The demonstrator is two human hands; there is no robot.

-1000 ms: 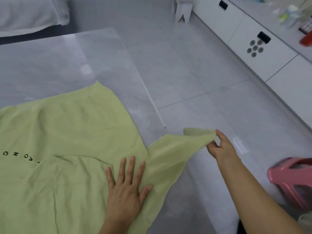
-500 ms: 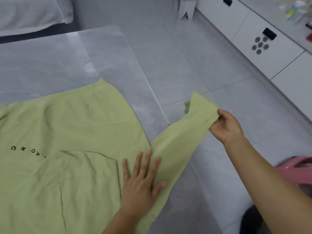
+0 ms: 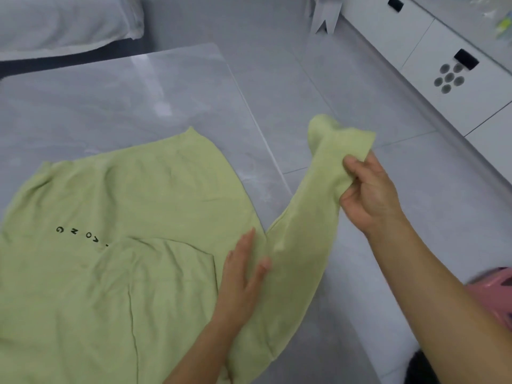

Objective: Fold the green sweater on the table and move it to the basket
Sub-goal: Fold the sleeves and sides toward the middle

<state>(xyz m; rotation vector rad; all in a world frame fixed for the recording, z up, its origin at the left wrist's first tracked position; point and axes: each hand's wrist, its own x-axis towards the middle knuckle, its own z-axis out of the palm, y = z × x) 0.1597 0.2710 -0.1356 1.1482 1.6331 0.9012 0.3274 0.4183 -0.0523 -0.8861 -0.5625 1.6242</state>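
The green sweater (image 3: 116,217) lies flat near the table's (image 3: 110,101) right edge. The left hand (image 3: 241,275), open, presses it; the right hand (image 3: 368,195) pinches the sleeve (image 3: 310,217) beyond that edge. The pink thing (image 3: 498,289) is perhaps the basket.

Your hands, left (image 3: 239,275) and right (image 3: 370,195), are bare, without rings or watch, and both forearms show no sleeves.

White cabinets (image 3: 432,48), grey tiled floor (image 3: 318,87).
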